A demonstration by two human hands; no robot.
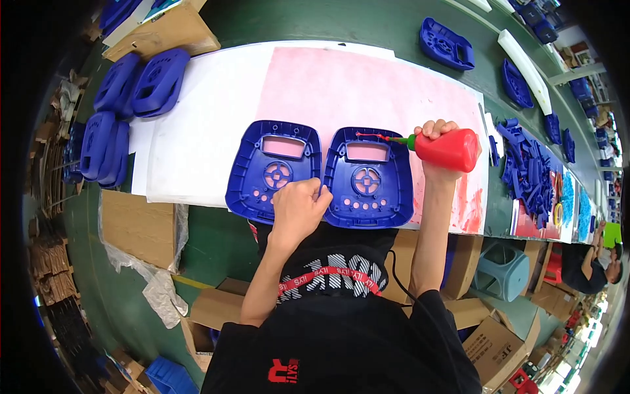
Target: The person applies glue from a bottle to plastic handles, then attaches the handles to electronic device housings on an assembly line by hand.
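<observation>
Two blue plastic housings lie side by side, hollow side up: a left housing (249, 157) and a right housing (397, 177). Each has a window, a round grille and a row of holes. My right hand (434, 131) grips a red squeeze bottle (456, 150), tipped sideways. Its green cap (411, 142) and thin red nozzle point left, the tip over the right housing near its window. My left hand (298, 207) is closed over the near inner edge of the left housing, by the gap. What its fingers hold, if anything, is hidden.
White and pink sheets (210, 125) cover the bench, with red smears at right. Stacked blue housings (157, 82) stand at left. A pile of blue parts (528, 171) lies at right. Beyond are a conveyor with more housings (446, 44), a stool (502, 270) and cardboard boxes (495, 345).
</observation>
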